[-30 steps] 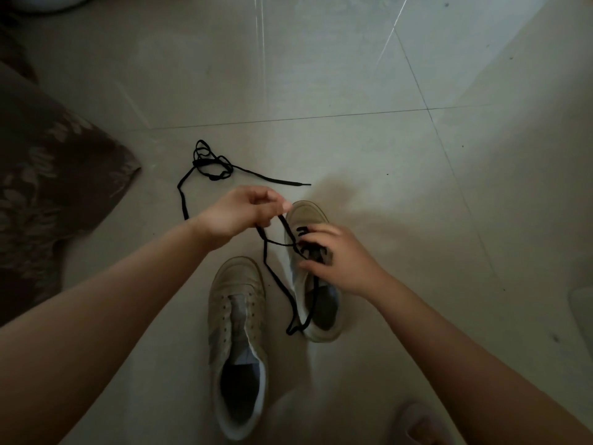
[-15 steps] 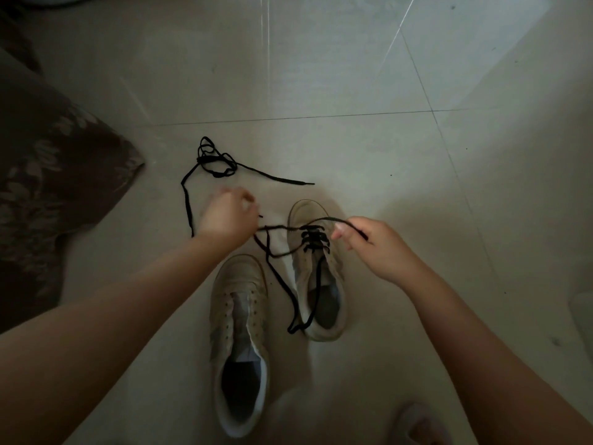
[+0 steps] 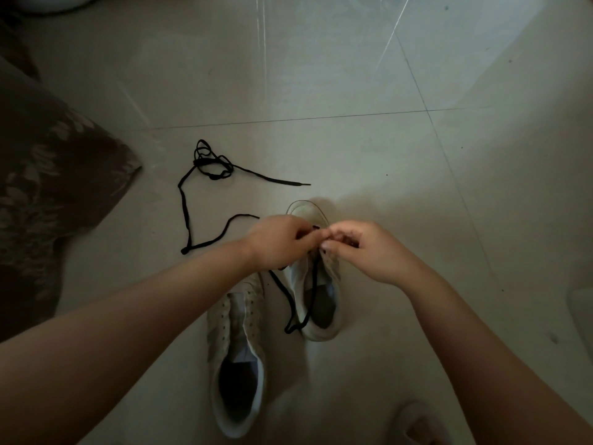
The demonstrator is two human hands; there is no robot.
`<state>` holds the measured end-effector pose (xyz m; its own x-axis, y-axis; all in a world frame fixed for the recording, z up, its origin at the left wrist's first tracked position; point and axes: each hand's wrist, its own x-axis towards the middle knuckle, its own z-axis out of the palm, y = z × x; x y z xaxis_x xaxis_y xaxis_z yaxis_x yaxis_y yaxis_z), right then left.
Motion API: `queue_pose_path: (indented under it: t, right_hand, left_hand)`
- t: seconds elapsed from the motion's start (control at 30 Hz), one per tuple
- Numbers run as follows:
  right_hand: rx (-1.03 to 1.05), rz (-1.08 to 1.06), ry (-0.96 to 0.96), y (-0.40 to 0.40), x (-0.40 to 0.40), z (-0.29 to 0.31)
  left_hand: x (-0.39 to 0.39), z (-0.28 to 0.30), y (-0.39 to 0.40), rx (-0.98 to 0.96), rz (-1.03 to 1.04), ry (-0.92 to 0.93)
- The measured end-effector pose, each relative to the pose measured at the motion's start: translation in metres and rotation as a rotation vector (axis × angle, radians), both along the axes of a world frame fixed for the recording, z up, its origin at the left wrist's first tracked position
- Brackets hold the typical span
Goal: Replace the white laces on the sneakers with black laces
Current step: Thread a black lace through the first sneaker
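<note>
A black lace [image 3: 313, 277] is threaded through the far sneaker [image 3: 316, 284] on the tiled floor [image 3: 321, 75] and pinched above its eyelets by the left hand [image 3: 279, 242] and right hand [image 3: 362, 248], fingertips meeting; an unlaced sneaker [image 3: 237, 351] stands just beside, a loose black lace [image 3: 205, 175] beyond

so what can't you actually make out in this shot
Head view, the only one:
- Lacing on the right sneaker: both hands, left and right, cover the eyelets, so how far the black lace is threaded is hidden.
- What the fingers pinch: too dim and tightly bunched to tell.
- Pale object at the right edge: cut off.
- Patterned fabric on the left: cut off, too dark to identify.
</note>
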<state>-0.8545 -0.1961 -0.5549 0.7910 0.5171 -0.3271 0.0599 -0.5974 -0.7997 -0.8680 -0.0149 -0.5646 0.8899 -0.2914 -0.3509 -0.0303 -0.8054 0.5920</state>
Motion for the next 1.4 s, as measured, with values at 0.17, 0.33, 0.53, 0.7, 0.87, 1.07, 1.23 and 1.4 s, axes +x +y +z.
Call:
queue_pose_path:
  t: [0.17, 0.33, 0.53, 0.7, 0.87, 1.07, 1.23, 1.4]
  right_hand:
    - [-0.126, -0.064, -0.033, -0.020, 0.008, -0.002]
    - [-0.105, -0.090, -0.115, -0.005, 0.003, -0.003]
    - [-0.118, -0.231, -0.260, 0.002, -0.011, -0.013]
    - [-0.210, 0.077, -0.409, -0.007, -0.042, -0.034]
    - [-0.440, 0.134, -0.554, -0.001, -0.061, -0.075]
    - [-0.385, 0.040, -0.760, 0.006, -0.045, -0.075]
    - [-0.282, -0.044, -0.845, 0.000, -0.047, -0.072]
    - [-0.205, -0.074, -0.829, -0.007, -0.053, -0.074]
  left_hand:
    - [0.003, -0.012, 0.027, 0.017, 0.009, -0.075]
    - [0.001, 0.003, 0.012, -0.008, -0.116, 0.045]
    - [0.003, -0.002, 0.000, -0.103, 0.037, 0.014]
    - [-0.001, -0.011, 0.005, -0.017, 0.248, -0.096]
    - [-0.013, -0.009, -0.014, 0.089, 0.277, -0.165]
    - [-0.012, -0.017, -0.019, 0.009, 0.338, -0.144]
    - [-0.024, -0.025, -0.022, -0.047, 0.248, -0.150]
    - [-0.035, -0.037, -0.018, -0.069, 0.138, -0.242]
